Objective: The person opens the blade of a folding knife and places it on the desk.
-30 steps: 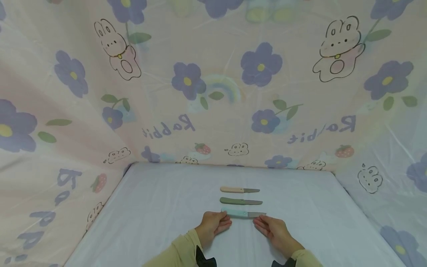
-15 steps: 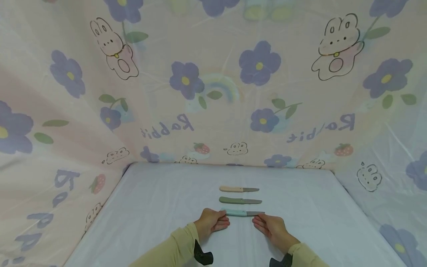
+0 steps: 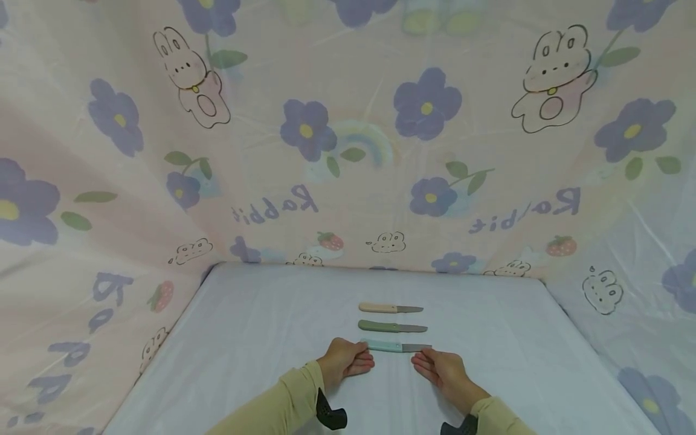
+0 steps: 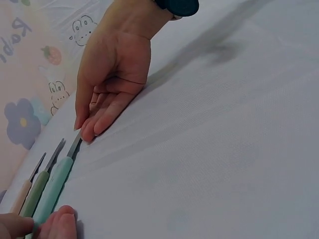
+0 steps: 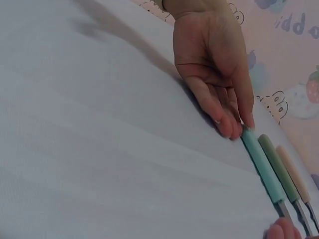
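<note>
A paring knife with a mint-green handle (image 3: 384, 346) lies crosswise close over the white surface, handle to the left and blade to the right. My left hand (image 3: 344, 359) pinches the butt of its handle between thumb and fingers, as the right wrist view also shows. At the other end, my right hand (image 3: 443, 370) pinches the blade tip, which its fingers partly cover. Just beyond lies a knife with a darker green handle (image 3: 377, 326), and past that one with a beige handle (image 3: 377, 308). All three point the same way, roughly parallel.
The white-covered table (image 3: 261, 314) is enclosed at the back and sides by a printed curtain (image 3: 359, 181) with flowers and rabbits. Dark wrist-worn devices (image 3: 331, 415) sit at both cuffs, low over the near part of the table.
Both hands have shifted slightly, the left one a little away from me, and the mint-handled knife has moved slightly with them. The other two knives stay in place.
</note>
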The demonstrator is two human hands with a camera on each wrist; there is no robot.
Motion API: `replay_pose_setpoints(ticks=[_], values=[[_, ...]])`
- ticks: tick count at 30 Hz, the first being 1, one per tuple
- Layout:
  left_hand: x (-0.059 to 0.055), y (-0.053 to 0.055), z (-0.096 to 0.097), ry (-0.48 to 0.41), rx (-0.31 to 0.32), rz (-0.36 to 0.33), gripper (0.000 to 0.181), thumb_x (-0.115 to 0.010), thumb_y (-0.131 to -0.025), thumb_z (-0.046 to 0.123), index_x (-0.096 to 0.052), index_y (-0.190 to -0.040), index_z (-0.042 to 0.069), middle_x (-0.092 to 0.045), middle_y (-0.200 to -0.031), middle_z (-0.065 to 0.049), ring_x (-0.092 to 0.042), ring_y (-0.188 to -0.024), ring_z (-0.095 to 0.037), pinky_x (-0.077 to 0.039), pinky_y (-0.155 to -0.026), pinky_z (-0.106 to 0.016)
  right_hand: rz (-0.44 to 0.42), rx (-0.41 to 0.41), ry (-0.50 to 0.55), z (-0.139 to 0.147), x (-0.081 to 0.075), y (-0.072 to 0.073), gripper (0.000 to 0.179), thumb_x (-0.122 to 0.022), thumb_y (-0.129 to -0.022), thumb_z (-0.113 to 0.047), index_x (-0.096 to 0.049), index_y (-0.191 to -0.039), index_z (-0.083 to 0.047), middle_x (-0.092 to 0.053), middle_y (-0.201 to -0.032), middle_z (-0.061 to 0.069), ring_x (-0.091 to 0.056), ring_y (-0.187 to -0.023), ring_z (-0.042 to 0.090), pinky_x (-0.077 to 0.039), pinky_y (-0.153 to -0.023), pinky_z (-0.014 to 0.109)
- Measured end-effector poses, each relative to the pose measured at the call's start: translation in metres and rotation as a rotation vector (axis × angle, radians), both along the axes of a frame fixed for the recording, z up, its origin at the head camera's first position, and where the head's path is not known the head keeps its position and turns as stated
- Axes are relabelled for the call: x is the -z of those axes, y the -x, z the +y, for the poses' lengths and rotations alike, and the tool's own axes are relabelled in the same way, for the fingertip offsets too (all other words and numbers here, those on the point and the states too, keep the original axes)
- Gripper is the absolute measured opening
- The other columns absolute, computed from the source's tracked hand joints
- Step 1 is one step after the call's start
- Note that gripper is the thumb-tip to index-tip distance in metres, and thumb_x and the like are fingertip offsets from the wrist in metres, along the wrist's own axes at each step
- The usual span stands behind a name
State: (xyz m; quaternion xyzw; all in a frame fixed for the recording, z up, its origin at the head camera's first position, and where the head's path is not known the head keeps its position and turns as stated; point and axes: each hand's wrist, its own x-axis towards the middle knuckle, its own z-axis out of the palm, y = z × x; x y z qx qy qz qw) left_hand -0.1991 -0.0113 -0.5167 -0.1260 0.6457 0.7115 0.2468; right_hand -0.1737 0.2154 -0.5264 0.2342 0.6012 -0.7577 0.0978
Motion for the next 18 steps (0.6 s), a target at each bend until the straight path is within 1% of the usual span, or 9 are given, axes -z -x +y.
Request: replay_pose_setpoints(ticks=[2, 4, 6, 8, 11, 13, 14, 16, 18], values=[[0.004, 0.002, -0.001, -0.009, 0.039, 0.025, 0.026, -0.051, -0.09, 0.016, -0.056, -0.094, -0.009, -0.065, -0.08, -0.017, -0.065, -0.071, -0.024, -0.054, -0.064, -0.031, 0.01, -0.023, 0.027, 0.003, 0.001, -0.001, 0.036, -0.045, -0.092, -0.01, -0.04, -0.117, 0.015, -0.064, -0.088, 0.016, -0.063, -0.085, 0.024, -0.05, -0.078, 0.034], [0.007, 0.003, -0.004, -0.01, 0.1, 0.097, 0.03, -0.048, -0.092, 0.019, -0.057, -0.094, -0.009, -0.065, -0.079, -0.015, -0.065, -0.071, -0.023, -0.054, -0.063, -0.032, 0.019, -0.049, 0.068, 0.007, 0.001, -0.002, 0.039, -0.044, -0.093, -0.013, -0.037, -0.12, 0.014, -0.062, -0.092, 0.017, -0.062, -0.088, 0.025, -0.049, -0.08, 0.036], [0.003, 0.002, -0.01, 0.007, 0.158, 0.233, 0.033, -0.046, -0.093, 0.021, -0.057, -0.095, -0.011, -0.064, -0.08, -0.016, -0.064, -0.072, -0.026, -0.054, -0.064, -0.035, 0.039, -0.073, 0.063, 0.013, 0.0, -0.004, 0.042, -0.044, -0.094, -0.019, -0.037, -0.12, 0.013, -0.061, -0.094, 0.017, -0.062, -0.089, 0.025, -0.049, -0.081, 0.037], [-0.009, 0.001, -0.02, 0.11, 0.21, 0.442, 0.032, -0.045, -0.094, 0.022, -0.058, -0.095, -0.007, -0.064, -0.083, -0.014, -0.063, -0.075, -0.026, -0.054, -0.064, -0.034, 0.091, -0.093, -0.01, 0.021, -0.005, -0.005, 0.047, -0.043, -0.094, -0.027, -0.039, -0.12, 0.012, -0.06, -0.097, 0.019, -0.061, -0.089, 0.027, -0.049, -0.08, 0.038], [-0.027, 0.005, -0.041, 0.365, 0.2, 0.753, 0.026, -0.046, -0.093, 0.025, -0.058, -0.098, 0.003, -0.063, -0.09, -0.008, -0.06, -0.082, -0.019, -0.052, -0.069, -0.032, 0.263, -0.136, -0.289, 0.039, -0.016, -0.005, 0.051, -0.041, -0.093, -0.04, -0.047, -0.113, 0.006, -0.061, -0.098, 0.016, -0.061, -0.088, 0.022, -0.052, -0.075, 0.035], [-0.036, 0.009, -0.056, 0.531, 0.151, 0.883, 0.023, -0.046, -0.093, 0.03, -0.057, -0.102, 0.012, -0.061, -0.096, 0.0, -0.056, -0.088, -0.014, -0.049, -0.072, -0.029, 0.406, -0.145, -0.512, 0.051, -0.029, -0.006, 0.048, -0.039, -0.093, -0.041, -0.051, -0.11, 0.002, -0.062, -0.099, 0.013, -0.06, -0.088, 0.02, -0.052, -0.073, 0.032], [-0.037, 0.013, -0.065, 0.59, 0.127, 0.914, 0.024, -0.046, -0.092, 0.033, -0.057, -0.105, 0.016, -0.06, -0.099, 0.003, -0.054, -0.091, -0.011, -0.048, -0.075, -0.027, 0.474, -0.146, -0.63, 0.057, -0.035, -0.006, 0.045, -0.038, -0.094, -0.041, -0.053, -0.109, -0.001, -0.062, -0.098, 0.01, -0.06, -0.088, 0.018, -0.052, -0.071, 0.029], [-0.048, 0.013, -0.081, 0.669, 0.062, 0.961, 0.027, -0.048, -0.09, 0.036, -0.054, -0.111, 0.019, -0.057, -0.106, 0.004, -0.051, -0.099, -0.014, -0.046, -0.081, -0.032, 0.582, -0.131, -0.844, 0.069, -0.048, -0.009, 0.038, -0.038, -0.094, -0.039, -0.054, -0.107, -0.007, -0.062, -0.098, 0.004, -0.058, -0.089, 0.015, -0.051, -0.07, 0.025], [-0.057, 0.012, -0.097, 0.755, 0.022, 1.003, 0.033, -0.05, -0.089, 0.039, -0.051, -0.117, 0.021, -0.053, -0.115, 0.004, -0.046, -0.107, -0.017, -0.042, -0.087, -0.037, 0.632, -0.105, -0.997, 0.077, -0.063, -0.014, 0.033, -0.041, -0.094, -0.035, -0.054, -0.109, -0.009, -0.061, -0.101, 0.004, -0.056, -0.092, 0.019, -0.049, -0.072, 0.029]])
